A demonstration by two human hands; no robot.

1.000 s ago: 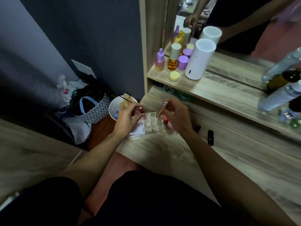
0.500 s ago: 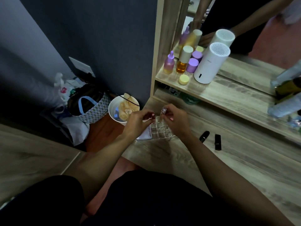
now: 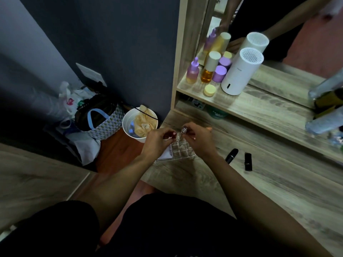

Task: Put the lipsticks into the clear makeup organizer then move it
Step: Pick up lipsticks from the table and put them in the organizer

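While left hand (image 3: pixel 157 140) is pinching red lipstick (image 3: pixel 173 134) and right hand (image 3: pixel 199 140) clear-capped lipstick (image 3: pixel 184 130), both hovering over organizer (image 3: pixel 181 151): crowding fingers risking missed slots, tipping light tray.

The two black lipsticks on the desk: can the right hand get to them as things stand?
Probably not yet: the right hand holds a clear-capped lipstick over the organizer. Otherwise bare desk separates it from both black lipsticks.

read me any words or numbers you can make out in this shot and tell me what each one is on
"10": on the round red end of the lipstick in the left hand.
White humidifier: small brand mark, too faint to read.
Green tub under the shelf: lettering blurred.
White card beside the clear organizer: print too small.
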